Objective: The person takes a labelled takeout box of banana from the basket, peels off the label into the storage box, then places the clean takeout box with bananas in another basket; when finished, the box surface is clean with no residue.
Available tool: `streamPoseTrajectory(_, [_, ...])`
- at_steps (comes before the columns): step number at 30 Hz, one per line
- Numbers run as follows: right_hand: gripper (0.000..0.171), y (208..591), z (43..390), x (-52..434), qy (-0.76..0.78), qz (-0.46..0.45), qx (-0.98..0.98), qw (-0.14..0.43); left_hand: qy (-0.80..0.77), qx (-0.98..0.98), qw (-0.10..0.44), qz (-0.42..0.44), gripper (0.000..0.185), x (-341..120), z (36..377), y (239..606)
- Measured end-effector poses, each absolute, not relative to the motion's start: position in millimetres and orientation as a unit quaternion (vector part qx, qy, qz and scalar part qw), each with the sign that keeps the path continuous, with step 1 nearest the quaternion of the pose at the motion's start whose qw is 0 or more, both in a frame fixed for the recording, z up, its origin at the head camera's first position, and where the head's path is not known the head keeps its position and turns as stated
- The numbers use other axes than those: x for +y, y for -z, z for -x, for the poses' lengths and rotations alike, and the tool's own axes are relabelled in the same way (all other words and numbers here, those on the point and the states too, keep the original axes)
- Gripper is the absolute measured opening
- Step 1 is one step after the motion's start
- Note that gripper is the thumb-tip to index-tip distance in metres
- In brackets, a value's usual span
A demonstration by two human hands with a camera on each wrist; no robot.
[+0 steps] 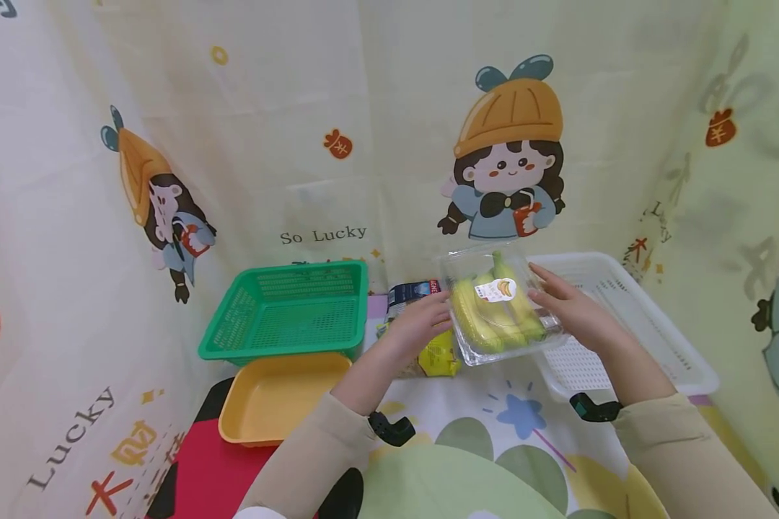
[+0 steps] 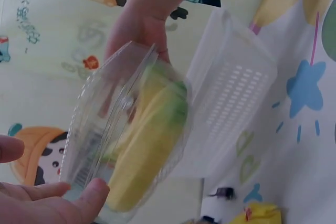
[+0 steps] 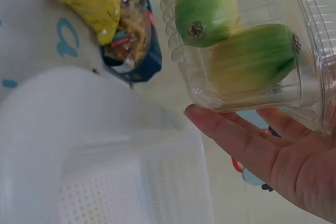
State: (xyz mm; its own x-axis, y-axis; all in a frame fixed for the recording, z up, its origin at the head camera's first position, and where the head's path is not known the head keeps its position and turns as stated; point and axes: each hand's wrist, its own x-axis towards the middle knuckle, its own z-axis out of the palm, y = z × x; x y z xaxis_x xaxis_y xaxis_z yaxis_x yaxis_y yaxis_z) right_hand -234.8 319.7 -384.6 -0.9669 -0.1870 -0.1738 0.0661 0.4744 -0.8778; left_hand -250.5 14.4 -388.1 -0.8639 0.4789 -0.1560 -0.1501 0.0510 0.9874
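A clear plastic clamshell box of bananas [image 1: 500, 310] is held in the air between both hands, over the near-left corner of a white basket [image 1: 630, 317]. My left hand [image 1: 422, 324] grips the box's left end, and in the left wrist view its thumb [image 2: 92, 195] lies against the box [image 2: 131, 140]. On the right side, my right hand [image 1: 571, 306] lies against the box with straight fingers. The right wrist view has those fingers [image 3: 236, 135] under the box [image 3: 247, 51], and green banana tips show through the plastic.
A green basket [image 1: 292, 310] stands at the back left with a yellow tray [image 1: 279, 396] in front of it. A yellow snack bag [image 1: 438, 353] and a dark blue packet [image 1: 412, 292] lie under the left hand. Printed curtains close in the table on three sides.
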Motion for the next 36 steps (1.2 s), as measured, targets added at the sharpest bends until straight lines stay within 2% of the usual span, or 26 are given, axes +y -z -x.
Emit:
streamPoseTrajectory(5, [0.07, 389, 239, 309, 0.525, 0.038, 0.841, 0.129, -0.744, 0.623, 0.222, -0.097, 0.05, -9, 257, 390])
streamPoseTrajectory(13, [0.066, 392, 243, 298, 0.526, 0.053, 0.835, 0.151, -0.689, 0.7, 0.163, -0.086, 0.052, -45, 281, 393])
streamPoseTrajectory(18, [0.066, 395, 244, 290, 0.516, 0.076, 0.835, 0.174, -0.654, 0.733, 0.16, -0.099, 0.052, -65, 296, 407])
streamPoseTrajectory(30, [0.057, 396, 247, 271, 0.52, 0.128, 0.816, 0.215, -0.64, 0.694, 0.272, -0.185, 0.066, -73, 318, 421])
streamPoseTrajectory(36, [0.055, 397, 250, 260, 0.524, 0.143, 0.807, 0.229, -0.635, 0.678, 0.323, -0.182, 0.054, -69, 323, 422])
